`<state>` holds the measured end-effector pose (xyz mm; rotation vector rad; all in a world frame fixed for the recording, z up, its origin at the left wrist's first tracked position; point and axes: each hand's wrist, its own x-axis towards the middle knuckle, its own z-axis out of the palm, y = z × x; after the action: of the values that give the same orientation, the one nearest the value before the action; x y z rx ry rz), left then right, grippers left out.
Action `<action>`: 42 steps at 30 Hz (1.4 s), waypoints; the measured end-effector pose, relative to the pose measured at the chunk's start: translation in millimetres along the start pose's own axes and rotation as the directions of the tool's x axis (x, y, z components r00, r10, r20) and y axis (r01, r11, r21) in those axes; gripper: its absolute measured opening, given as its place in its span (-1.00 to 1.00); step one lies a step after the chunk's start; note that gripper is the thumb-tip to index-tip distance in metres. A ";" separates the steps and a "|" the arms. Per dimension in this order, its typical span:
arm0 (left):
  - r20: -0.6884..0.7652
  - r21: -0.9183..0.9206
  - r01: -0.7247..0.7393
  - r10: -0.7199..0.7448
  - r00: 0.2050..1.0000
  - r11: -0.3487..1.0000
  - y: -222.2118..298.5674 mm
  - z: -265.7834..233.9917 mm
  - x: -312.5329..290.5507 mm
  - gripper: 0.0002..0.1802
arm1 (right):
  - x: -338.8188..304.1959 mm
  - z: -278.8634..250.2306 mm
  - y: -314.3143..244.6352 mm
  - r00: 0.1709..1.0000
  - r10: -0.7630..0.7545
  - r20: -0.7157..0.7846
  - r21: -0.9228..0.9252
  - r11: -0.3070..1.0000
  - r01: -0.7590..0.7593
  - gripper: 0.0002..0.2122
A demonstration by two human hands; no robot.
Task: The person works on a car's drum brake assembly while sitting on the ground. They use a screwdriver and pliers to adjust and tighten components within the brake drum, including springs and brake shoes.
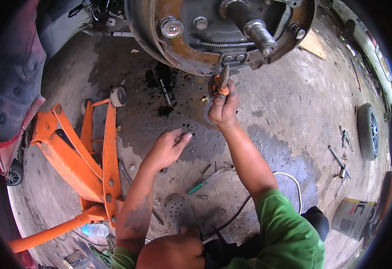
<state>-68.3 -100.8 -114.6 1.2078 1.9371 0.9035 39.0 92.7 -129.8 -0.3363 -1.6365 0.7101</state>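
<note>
My right hand [223, 107] is closed around a pair of pliers [223, 78] with orange handles. Their jaws point up at the small spring [232, 63] on the lower edge of a drum brake assembly [178, 51]; whether they touch it I cannot tell. Brown brake shoes, a longer coil spring [225, 45] and a threaded spindle [261, 36] show on the assembly. Lower and to the left, my left hand [166, 148] hangs over the concrete floor with nothing in it, fingers loosely bent and apart from the thumb.
An orange floor jack [77, 157] stands at the left beside red car bodywork [7, 89]. A green-handled screwdriver [200, 184] lies near my shoe [180, 213]. Dark oily stains mark the floor under the brake. Toward the right are a wheel [368, 132], loose tools [338, 160] and a plastic container [354, 217].
</note>
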 end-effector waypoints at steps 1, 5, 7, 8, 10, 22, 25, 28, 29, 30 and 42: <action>-0.004 -0.002 0.003 -0.003 1.000 1.000 1.6 -0.2 -0.2 -0.51 | -0.4 0.9 -0.1 0.998 -0.058 -0.020 0.022 0.998 0.058 -0.48; -0.010 -0.061 -0.066 0.066 0.998 0.996 4.3 -0.4 1.6 -0.52 | -4.0 3.2 3.0 0.988 -0.110 -0.110 0.156 0.980 0.127 -0.43; 0.024 -0.012 0.008 -0.008 1.000 1.000 3.7 -1.2 0.5 -0.53 | -7.7 2.4 2.6 0.991 0.117 0.070 0.016 0.993 -0.119 -0.40; 0.036 -0.017 -0.010 0.011 0.999 1.000 3.5 -1.3 -0.3 -0.53 | -10.2 1.8 1.3 0.996 0.072 0.058 0.051 0.996 -0.075 -0.39; 0.033 -0.005 -0.002 0.002 0.999 1.000 3.0 -1.8 -1.6 -0.53 | -13.0 1.0 -1.8 1.000 0.027 0.014 0.138 0.990 -0.029 -0.38; 0.051 -0.025 0.005 -0.004 0.999 1.000 6.9 -2.7 0.8 -0.50 | -9.0 -16.2 -23.4 0.986 -0.161 -0.042 0.139 0.976 0.165 -0.41; 0.050 0.032 -0.036 0.034 0.998 0.999 6.5 -1.6 2.1 -0.50 | -10.9 -20.3 -31.9 0.998 -0.011 0.062 0.032 0.999 0.009 -0.47; 0.031 0.009 -0.060 0.059 0.998 0.998 6.3 -0.6 2.6 -0.50 | -8.9 -21.1 -37.0 0.995 0.044 0.095 -0.117 0.993 -0.032 -0.51; 0.033 0.001 -0.053 0.052 0.998 0.999 6.0 -0.2 2.4 -0.50 | -10.4 -22.5 -40.1 0.997 -0.018 0.076 -0.071 0.997 0.023 -0.50; 0.049 -0.009 -0.038 0.038 0.998 0.999 5.6 0.1 2.0 -0.51 | -12.6 -25.4 -43.3 0.994 -0.103 0.021 -0.025 0.994 0.103 -0.50; 0.046 0.012 -0.049 0.048 0.998 0.999 0.3 3.7 5.8 -0.52 | -11.6 -29.3 -40.1 0.992 -0.125 -0.006 0.011 0.992 0.125 -0.52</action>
<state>-67.2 -94.6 -117.4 1.2771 1.8881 0.8817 76.4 62.7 -112.7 -0.2246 -1.6328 0.6232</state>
